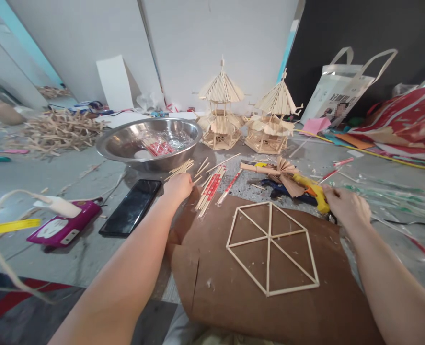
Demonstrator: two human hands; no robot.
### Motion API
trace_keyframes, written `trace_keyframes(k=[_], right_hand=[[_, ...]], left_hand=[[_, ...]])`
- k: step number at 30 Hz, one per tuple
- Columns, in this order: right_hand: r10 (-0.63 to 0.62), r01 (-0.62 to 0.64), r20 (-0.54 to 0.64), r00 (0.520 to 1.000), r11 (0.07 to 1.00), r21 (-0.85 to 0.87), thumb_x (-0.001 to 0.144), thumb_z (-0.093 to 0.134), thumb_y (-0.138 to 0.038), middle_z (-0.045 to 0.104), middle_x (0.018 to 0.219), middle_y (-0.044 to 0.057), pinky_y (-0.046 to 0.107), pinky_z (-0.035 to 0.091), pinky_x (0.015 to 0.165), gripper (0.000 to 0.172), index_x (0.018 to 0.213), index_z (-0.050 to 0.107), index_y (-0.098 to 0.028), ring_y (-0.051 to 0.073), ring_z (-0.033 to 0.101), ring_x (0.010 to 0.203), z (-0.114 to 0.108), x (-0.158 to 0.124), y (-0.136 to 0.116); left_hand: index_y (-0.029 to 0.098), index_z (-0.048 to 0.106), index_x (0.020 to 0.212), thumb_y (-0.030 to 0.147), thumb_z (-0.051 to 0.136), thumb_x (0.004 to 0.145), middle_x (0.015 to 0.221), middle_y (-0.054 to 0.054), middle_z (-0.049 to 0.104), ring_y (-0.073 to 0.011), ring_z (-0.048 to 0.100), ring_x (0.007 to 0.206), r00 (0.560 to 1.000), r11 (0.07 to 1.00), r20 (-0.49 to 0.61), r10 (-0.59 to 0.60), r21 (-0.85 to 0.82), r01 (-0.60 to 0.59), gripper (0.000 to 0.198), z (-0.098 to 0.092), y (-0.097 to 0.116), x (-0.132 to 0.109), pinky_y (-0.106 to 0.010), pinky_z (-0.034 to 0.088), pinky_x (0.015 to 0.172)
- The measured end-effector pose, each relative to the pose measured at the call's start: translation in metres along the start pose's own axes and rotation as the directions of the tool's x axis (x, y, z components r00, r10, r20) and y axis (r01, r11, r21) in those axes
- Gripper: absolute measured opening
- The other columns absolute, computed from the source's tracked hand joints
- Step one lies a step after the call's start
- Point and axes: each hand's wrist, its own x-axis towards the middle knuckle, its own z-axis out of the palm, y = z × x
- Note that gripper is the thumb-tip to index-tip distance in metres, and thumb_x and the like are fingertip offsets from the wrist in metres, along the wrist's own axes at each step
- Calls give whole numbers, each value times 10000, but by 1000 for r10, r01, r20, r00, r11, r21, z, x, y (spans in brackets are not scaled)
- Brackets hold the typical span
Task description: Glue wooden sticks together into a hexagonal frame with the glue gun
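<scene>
My left hand [178, 188] is closed, with its fingertips down beside a small pile of short wooden sticks [180, 167]. What it pinches, if anything, is hidden. At the right, the fingers of my right hand [348, 207] close on the end of a yellow tool that looks like a glue gun [311, 191], partly covered by folded tan paper [282, 170]. Between my arms, a six-sided stick frame with spokes [269, 237] lies flat on a brown sheet [230, 297]. Chopsticks in red-printed wrappers [211, 189] rest at the sheet's far edge.
Two stick-built pagodas [221, 96] [277, 105] stand at the back. Left of them is a steel basin [115, 148] holding wrapped chopsticks. A black phone [130, 208] and a purple power strip [66, 223] lie at left. Loose sticks [59, 129] are heaped behind; a white bag [336, 91] stands back right.
</scene>
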Motion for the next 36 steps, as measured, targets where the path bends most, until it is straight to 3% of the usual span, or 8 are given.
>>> trace_keyframes(k=[5, 9, 13, 16, 19, 24, 30, 36], right_hand=[[173, -161, 64, 983, 974, -160, 764, 253, -550, 610, 830, 184, 321, 316, 523, 538, 888, 634, -190, 261, 555, 705, -12, -8, -21], [209, -224, -120, 970, 966, -127, 768, 320, -481, 627, 847, 148, 323, 320, 550, 438, 897, 642, -214, 256, 550, 733, -7, -5, -19], [-62, 34, -408, 911, 997, -75, 765, 407, -355, 631, 872, 102, 309, 366, 664, 302, 870, 638, -191, 226, 531, 804, -2, -7, -17], [-263, 261, -495, 828, 962, -74, 775, 420, -311, 639, 814, 67, 306, 386, 726, 250, 823, 632, -188, 202, 541, 779, 0, -15, -27], [-378, 424, -416, 827, 906, 18, 791, 422, -292, 645, 805, 57, 275, 417, 666, 229, 834, 621, -188, 167, 561, 690, 1, -27, -45], [-626, 648, -176, 760, 707, 282, 804, 432, -263, 645, 849, 49, 242, 434, 691, 199, 866, 606, -190, 141, 585, 765, 5, -46, -70], [-750, 658, 43, 660, 605, 449, 815, 424, -258, 635, 859, 42, 234, 436, 702, 200, 895, 596, -194, 130, 578, 801, 6, -54, -79], [-697, 604, 119, 707, 683, 411, 806, 441, -278, 647, 864, 36, 244, 430, 668, 199, 877, 609, -197, 142, 588, 778, 7, -51, -76]], left_hand=[[191, 597, 867, 307, 410, 744, 980, -105, 609, -242, 551, 915, 999, 1000, 48, -10, -4, 10, 251, -1, -3, 3, -325, 439, 719], [178, 592, 884, 318, 392, 757, 986, -136, 601, -276, 549, 922, 998, 998, 25, -54, 11, 54, 275, -3, -3, 6, -354, 433, 718], [167, 588, 859, 325, 378, 768, 879, -124, 621, -268, 571, 826, 998, 1000, -59, -2, -12, 1, 278, -12, 5, 2, -337, 417, 677], [164, 575, 791, 311, 392, 770, 792, -78, 624, -208, 564, 764, 975, 977, -116, 188, -81, -198, 236, -20, 20, -11, -280, 396, 656], [177, 561, 776, 356, 368, 788, 707, -33, 611, -158, 544, 645, 935, 918, -45, 351, -179, -354, 264, -23, 41, -30, -244, 372, 580], [185, 554, 766, 293, 384, 796, 765, -29, 616, -147, 544, 680, 773, 770, 82, 630, -200, -606, 204, -13, 73, -62, -235, 362, 582], [171, 560, 756, 275, 400, 787, 743, -43, 623, -167, 566, 683, 682, 695, 137, 718, -173, -697, 194, -1, 89, -83, -248, 363, 556], [177, 583, 787, 237, 395, 790, 773, -46, 636, -181, 579, 730, 608, 641, 207, 767, -198, -742, 198, 3, 94, -90, -261, 390, 590]])
